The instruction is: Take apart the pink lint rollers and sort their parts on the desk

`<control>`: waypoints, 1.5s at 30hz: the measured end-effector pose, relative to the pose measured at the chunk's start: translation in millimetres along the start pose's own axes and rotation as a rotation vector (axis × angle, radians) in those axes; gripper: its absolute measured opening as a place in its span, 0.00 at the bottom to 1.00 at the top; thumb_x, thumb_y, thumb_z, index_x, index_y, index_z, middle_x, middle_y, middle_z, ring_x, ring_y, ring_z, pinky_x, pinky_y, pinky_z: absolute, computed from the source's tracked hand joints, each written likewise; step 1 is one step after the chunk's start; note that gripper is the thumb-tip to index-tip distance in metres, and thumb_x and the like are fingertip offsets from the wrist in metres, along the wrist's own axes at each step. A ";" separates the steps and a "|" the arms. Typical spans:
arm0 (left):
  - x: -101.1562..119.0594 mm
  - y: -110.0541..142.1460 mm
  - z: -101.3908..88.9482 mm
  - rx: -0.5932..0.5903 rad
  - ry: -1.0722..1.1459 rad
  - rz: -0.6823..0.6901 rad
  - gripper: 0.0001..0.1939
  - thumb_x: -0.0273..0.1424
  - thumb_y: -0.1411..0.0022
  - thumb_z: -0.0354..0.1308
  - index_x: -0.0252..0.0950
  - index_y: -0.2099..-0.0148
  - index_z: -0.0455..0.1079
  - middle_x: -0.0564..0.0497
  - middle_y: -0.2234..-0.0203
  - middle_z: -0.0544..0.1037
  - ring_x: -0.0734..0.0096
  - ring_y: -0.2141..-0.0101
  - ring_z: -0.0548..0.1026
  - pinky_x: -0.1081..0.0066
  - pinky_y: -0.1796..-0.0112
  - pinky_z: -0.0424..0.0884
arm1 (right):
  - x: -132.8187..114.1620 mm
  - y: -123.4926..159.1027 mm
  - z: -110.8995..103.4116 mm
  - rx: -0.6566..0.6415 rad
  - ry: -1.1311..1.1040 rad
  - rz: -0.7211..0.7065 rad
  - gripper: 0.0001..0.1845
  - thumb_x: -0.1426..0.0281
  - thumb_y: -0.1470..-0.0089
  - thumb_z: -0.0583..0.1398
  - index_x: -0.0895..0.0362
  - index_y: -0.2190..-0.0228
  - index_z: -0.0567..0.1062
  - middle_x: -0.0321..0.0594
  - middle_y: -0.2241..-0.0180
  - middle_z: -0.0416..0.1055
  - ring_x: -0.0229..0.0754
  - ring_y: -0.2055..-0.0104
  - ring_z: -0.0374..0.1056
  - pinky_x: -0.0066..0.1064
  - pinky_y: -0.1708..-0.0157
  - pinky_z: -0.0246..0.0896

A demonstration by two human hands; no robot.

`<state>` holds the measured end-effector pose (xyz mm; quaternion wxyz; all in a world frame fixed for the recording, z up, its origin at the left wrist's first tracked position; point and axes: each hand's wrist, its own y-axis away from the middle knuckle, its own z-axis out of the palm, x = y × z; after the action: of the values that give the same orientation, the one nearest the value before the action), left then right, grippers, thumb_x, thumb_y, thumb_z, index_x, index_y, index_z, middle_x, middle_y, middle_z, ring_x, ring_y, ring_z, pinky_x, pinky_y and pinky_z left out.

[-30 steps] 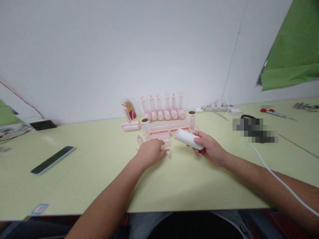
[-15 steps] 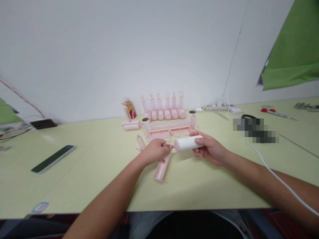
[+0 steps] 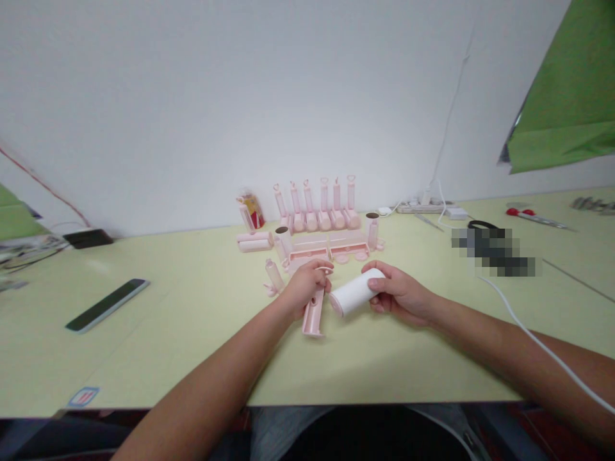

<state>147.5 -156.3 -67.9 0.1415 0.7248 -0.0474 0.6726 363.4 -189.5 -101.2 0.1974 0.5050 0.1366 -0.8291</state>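
My left hand (image 3: 310, 285) is closed around the upper end of a pink roller case (image 3: 314, 315), an open trough with a round hole in its floor. In my right hand (image 3: 401, 293) is a white lint roll (image 3: 358, 291), its pink end cap facing the case. The roll is tilted, with its capped end lower and close beside the case. Just left of my left hand stands a small clear-and-pink handle (image 3: 274, 275). Beyond both hands lie open pink cases (image 3: 307, 256) and round pink caps (image 3: 341, 258).
Several finished pink lint rollers (image 3: 325, 219) line the wall. Paper-cored rolls (image 3: 283, 240) stand on end in front of them. A phone (image 3: 108, 305) lies at the left. On the right are a power strip (image 3: 420, 207), red-handled scissors (image 3: 538, 218) and a white cable (image 3: 519, 320).
My left hand has lifted and turned the pink case, drawing it nearer upright. The capped end of the white roll has tipped downward and toward me in my right hand.
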 end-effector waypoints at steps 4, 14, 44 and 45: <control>-0.5 1.2 9.4 0.057 0.052 0.049 0.19 0.22 0.64 0.50 0.34 0.64 0.64 0.58 0.85 0.64 0.79 0.83 0.61 0.78 0.82 0.51 | 4.3 -0.3 1.9 -0.004 0.010 0.004 0.21 0.68 0.52 0.69 0.54 0.59 0.66 0.31 0.73 0.67 0.31 0.79 0.62 0.22 0.81 0.58; -2.3 7.7 24.2 0.027 0.067 0.032 0.07 0.30 0.50 0.55 0.37 0.66 0.61 0.59 0.83 0.64 0.79 0.84 0.59 0.77 0.81 0.53 | 11.2 0.0 3.9 -0.052 0.157 0.033 0.24 0.66 0.50 0.68 0.56 0.52 0.70 0.34 0.71 0.66 0.31 0.78 0.60 0.23 0.82 0.55; -10.9 29.2 26.2 0.107 -0.388 1.083 0.12 0.34 0.38 0.51 0.37 0.53 0.65 0.50 0.65 0.69 0.68 0.66 0.67 0.67 0.63 0.65 | 6.4 15.8 34.6 -0.211 -0.157 0.112 0.28 0.48 0.41 0.55 0.56 0.51 0.71 0.46 0.56 0.73 0.45 0.55 0.69 0.44 0.49 0.63; -9.9 30.0 26.1 0.099 -0.397 1.110 0.12 0.34 0.38 0.51 0.37 0.53 0.65 0.50 0.66 0.68 0.67 0.66 0.68 0.66 0.63 0.65 | 6.6 16.5 35.2 -0.231 -0.155 0.129 0.29 0.47 0.41 0.54 0.56 0.51 0.71 0.46 0.56 0.72 0.45 0.55 0.69 0.44 0.50 0.63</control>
<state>164.0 -193.2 -74.9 -0.2769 0.7095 -0.4137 0.4989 340.7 -220.4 -91.6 0.3168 0.4210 0.1827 -0.8301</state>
